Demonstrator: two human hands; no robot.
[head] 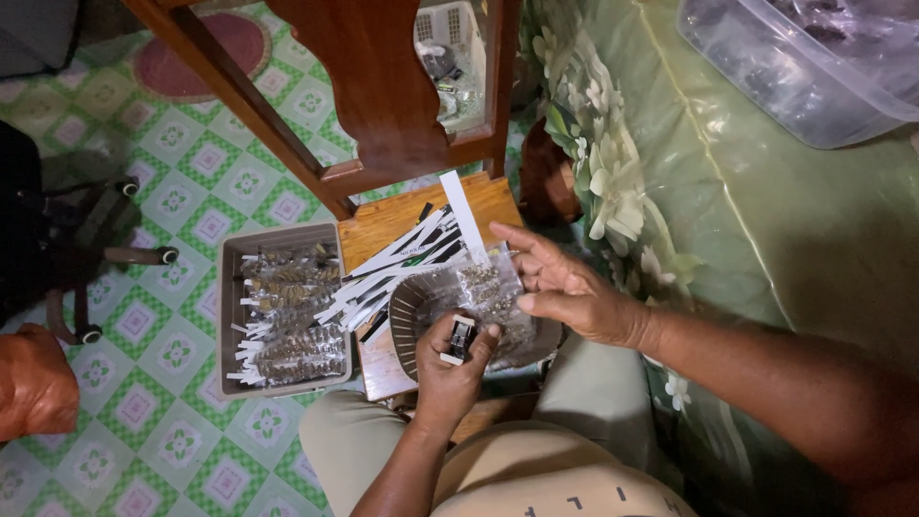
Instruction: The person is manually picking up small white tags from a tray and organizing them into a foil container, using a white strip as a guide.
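**Stapler in one hand, clear bag steadied by the other**

Left hand [450,369] nearest camera, fingers curled tight round a small black-and-silver stapler [461,337], its mouth pointing at the bag edge. Right hand [565,287] fingers mostly spread, thumb and fingertips pinching the small clear plastic bag of dark bits [483,292], keeping it flat over the round brown woven basket [407,321] on the wooden stool seat [402,215]. Loose white and black paper strips [402,258] lie fanned within reach beside the bag. Left of them, grey rectangular plastic tray [228,316] holds finished strip-topped bags in rows. Farthest, clear plastic tub [795,77] on green floral cloth [728,191].
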